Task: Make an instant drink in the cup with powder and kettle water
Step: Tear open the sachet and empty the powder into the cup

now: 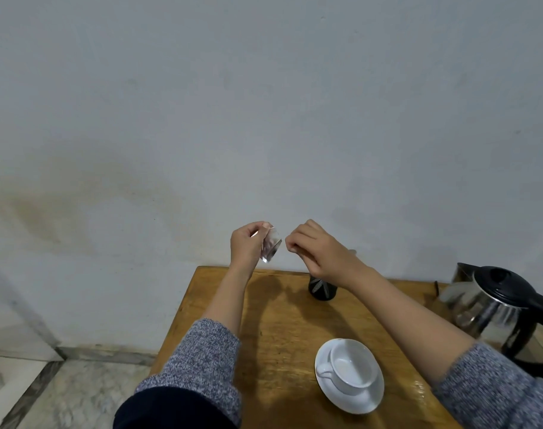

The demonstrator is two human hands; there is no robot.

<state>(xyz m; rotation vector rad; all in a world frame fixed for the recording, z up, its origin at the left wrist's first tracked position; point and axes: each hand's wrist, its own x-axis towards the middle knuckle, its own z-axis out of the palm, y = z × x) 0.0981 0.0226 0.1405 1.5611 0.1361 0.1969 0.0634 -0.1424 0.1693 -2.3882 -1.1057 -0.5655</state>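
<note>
A white cup [352, 368] stands on a white saucer [366, 400] at the near middle of the wooden table [282, 329]; it looks empty. My left hand [248, 246] is raised above the table's far edge, pinching a small silvery sachet [271, 248]. My right hand [319, 252] hovers just right of the sachet, fingers pinched together; whether a torn scrap is in them is too small to tell. A steel kettle [483, 308] with a black lid and handle stands at the table's right.
A small dark container [322, 288] with a pale leaf pattern sits near the table's far edge, partly behind my right wrist. A grey wall rises right behind the table. Marble floor [78, 394] lies to the left.
</note>
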